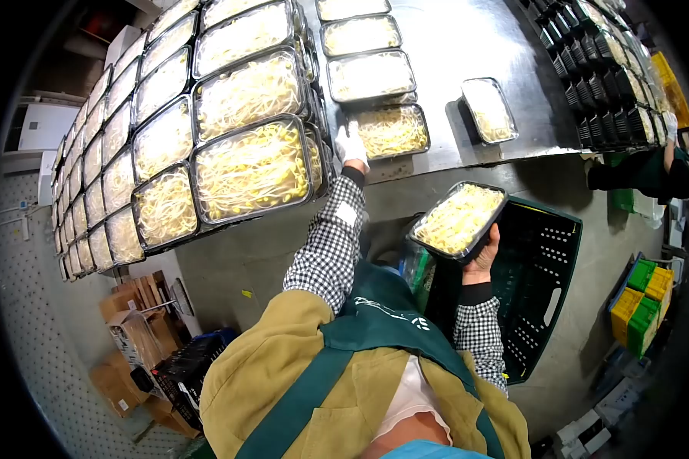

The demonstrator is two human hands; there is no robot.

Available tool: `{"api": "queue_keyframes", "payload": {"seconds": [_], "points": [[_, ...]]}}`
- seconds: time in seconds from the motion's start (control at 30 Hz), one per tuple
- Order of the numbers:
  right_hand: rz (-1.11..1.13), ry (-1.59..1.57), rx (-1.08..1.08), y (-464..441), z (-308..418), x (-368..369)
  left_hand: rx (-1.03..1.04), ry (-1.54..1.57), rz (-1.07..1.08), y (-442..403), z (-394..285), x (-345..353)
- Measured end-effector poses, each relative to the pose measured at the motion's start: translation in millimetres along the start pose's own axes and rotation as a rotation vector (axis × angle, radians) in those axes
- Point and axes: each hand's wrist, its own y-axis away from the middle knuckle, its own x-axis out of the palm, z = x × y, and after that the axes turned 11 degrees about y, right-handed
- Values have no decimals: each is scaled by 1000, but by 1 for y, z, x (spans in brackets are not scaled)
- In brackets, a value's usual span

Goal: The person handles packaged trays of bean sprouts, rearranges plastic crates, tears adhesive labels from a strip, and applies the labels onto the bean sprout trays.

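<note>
My right hand, bare, holds a black tray of bean sprouts from beneath its right end, tilted above a dark green crate. My left hand, in a white glove, grips the left end of another tray of bean sprouts at the near edge of the metal table. Its fingertips are partly hard to make out. Beyond that tray, more sprout trays stand in a line going away from me. A single tray sits apart, to the right on the table.
Tall stacks of filled trays crowd the left. More stacked black trays stand at the right end of the metal table. The dark green crate is below my right hand. Another person's sleeve shows at far right. Cardboard boxes lie lower left.
</note>
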Motion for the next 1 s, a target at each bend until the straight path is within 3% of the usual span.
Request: {"api": "queue_keyframes", "payload": {"seconds": [0.03, 0.07, 0.17, 0.3, 0.37, 0.4, 0.5, 0.53, 0.57, 0.63, 0.67, 0.7, 0.77, 0.83, 0.87, 0.9, 1.0], "points": [[-82, 23, -10, -4, -3, -7, -116, -118, 66, 42, -74, -3], [-147, 2, -19, -11, -6, -11, -84, -123, 53, 34, -63, -2], [-197, -46, 50, -54, -35, -3, 412, -462, -237, 35, -42, 7], [-10, -173, -15, -103, -55, 31, 546, -213, 536, 145, -121, -28], [11, -213, -36, -121, -54, 65, 664, -384, 582, 174, -153, -35], [-41, -120, -36, -125, -47, 88, 794, -371, 479, 178, -156, -29], [105, -162, 12, -171, -69, 73, 885, -312, 488, 138, -138, -21], [186, -49, -56, -176, -74, 65, 898, -413, 424, 123, -134, -15], [93, 39, -37, -176, -77, 62, 842, -280, 353, 100, -112, -14], [-189, 410, 116, -179, -81, 36, 731, -417, 172, 72, -89, -21], [-288, 578, 63, -184, -87, 20, 853, -565, 168, 85, -108, -20], [-353, 561, -12, -183, -92, 15, 774, -571, 160, 90, -108, -19], [-401, 517, 79, -181, -87, 34, 894, -900, 143, 104, -109, -12], [-218, 356, -40, -197, -103, 36, 863, -1064, 356, 114, -105, -2], [-171, 270, -9, -201, -103, 38, 849, -1080, 364, 110, -99, -1], [-228, 482, -24, -200, -99, 45, 839, -1096, 369, 104, -98, -1], [-170, 469, -61, -203, -98, 43, 851, -1189, 473, 89, -104, 6]]}}
